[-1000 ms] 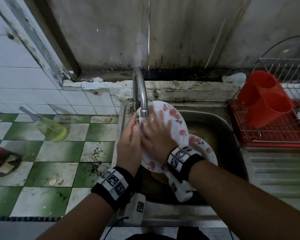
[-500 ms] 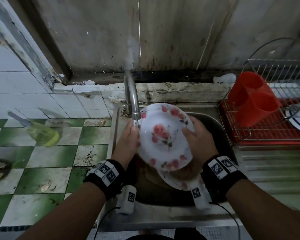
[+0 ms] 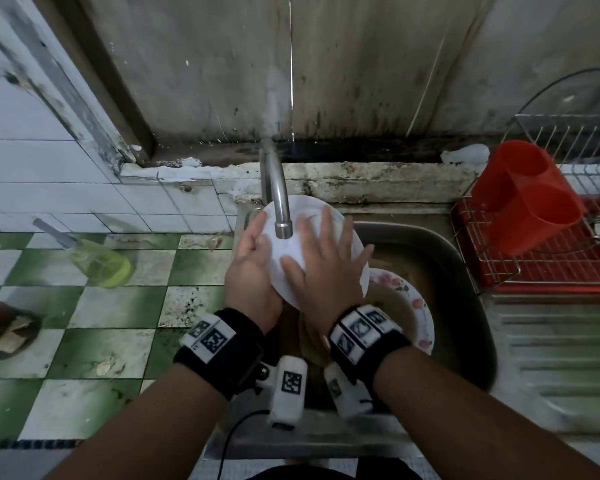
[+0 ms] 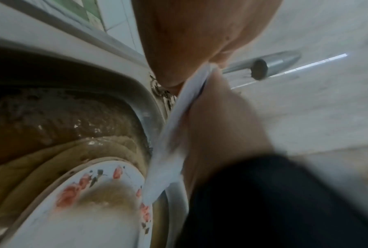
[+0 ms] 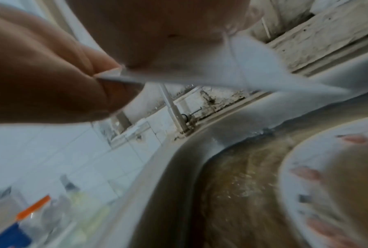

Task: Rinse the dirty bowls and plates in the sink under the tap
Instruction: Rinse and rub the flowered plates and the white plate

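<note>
- Stained grey wall and a chequered green-and-white tiled surface [image 3: 94,317] framed a steel sink [image 3: 465,271] holding murky brown water.
- Right-hand fingers [image 3: 329,230] lay straight and spread flat on the white underside of a plate [image 3: 312,209], pressing rather than gripping; the right hand [image 3: 323,268] covered much of it.
- Left hand [image 3: 253,268] gripped the plate's left rim, fingers curled under and thumb over the edge.
- That plate sat tilted directly below the tap [image 3: 278,199], above the sink; whether water was flowing could not be told.
- Judged by look, the plate would be stiff, fairly light, breakable, and slick when wet, so a hold on opposite rims, thumb over the lip, seemed safest.
- A second floral plate [image 3: 413,303] lay in the dirty water just right of the held one, not yet rinsed.
- Head view alone showed the red cutlery holder [image 3: 527,199] in the wire rack [image 3: 568,261] and a yellow-green bottle [image 3: 101,265] on the tiles.
- Left wrist view showed the rim edge-on [image 4: 185,104], pinched between both hands, and brown residue in the floral plate; right wrist view gave the tap's base [image 5: 183,124] at the sink's back edge.
</note>
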